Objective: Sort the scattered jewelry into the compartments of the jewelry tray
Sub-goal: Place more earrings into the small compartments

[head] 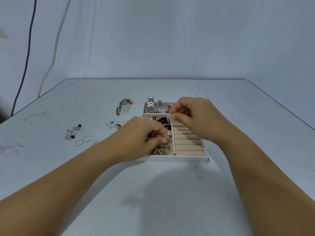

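Pale grey wall meets a scuffed grey table [170, 193], and a dark cable [25, 57] and a white cable [56, 48] hang toward the table's far left corner. Near the table's middle sits the jewelry tray [187, 158], white outside and lined in beige, divided into small compartments on its left and a column of ring rolls [187, 143] on its right; at least seven rolls show.

Two watches lie side by side in the far compartment, a dark-dial watch [151, 109] and a slimmer silver watch [160, 107]. Black beads [162, 119] fill a compartment just nearer.

The left hand [143, 133] is over the tray's left side, its fingers curled and pinching a chain tangle [164, 149] in the near compartment. The right hand [194, 116] is over the tray's far part, thumb and forefinger pinching a small silver piece [170, 117]; what it is cannot be told.

Toward the left edge of the table lie thin hoops [85, 141], three plain and a fourth partly behind the forearm, beside silver earrings [70, 132] with two black balls. Two patterned pieces [123, 105] lie just left of the tray.
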The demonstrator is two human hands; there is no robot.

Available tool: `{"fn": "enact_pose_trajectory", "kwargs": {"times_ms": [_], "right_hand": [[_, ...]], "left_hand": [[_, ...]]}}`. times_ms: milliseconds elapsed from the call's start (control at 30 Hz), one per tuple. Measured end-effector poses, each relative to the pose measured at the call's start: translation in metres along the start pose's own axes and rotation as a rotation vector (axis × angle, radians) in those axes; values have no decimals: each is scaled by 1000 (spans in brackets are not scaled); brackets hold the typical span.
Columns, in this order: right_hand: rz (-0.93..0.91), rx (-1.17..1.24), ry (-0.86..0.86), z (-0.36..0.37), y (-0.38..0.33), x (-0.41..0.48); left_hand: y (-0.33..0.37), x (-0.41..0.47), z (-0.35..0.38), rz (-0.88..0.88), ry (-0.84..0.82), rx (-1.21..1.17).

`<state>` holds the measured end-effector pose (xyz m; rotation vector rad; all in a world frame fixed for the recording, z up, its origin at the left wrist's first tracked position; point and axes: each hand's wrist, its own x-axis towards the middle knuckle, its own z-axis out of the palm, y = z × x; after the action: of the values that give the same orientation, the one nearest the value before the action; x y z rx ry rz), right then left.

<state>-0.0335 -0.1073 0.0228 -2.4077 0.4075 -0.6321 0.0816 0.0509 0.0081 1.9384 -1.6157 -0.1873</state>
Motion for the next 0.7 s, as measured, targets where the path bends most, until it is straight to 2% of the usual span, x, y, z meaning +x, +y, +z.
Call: {"fn": "enact_pose_trajectory", "kwargs": {"times_ms": [167,267,700], "right_hand": [[4,-6,-7,0,-1,0],[14,-3,-39,0,-2,-1],[87,-34,-379,5,-12,-7]], "left_hand": [[-9,1,3,66,-13,125],[-20,-3,1,84,41,167],[-47,-34,1,50,7,233]]}}
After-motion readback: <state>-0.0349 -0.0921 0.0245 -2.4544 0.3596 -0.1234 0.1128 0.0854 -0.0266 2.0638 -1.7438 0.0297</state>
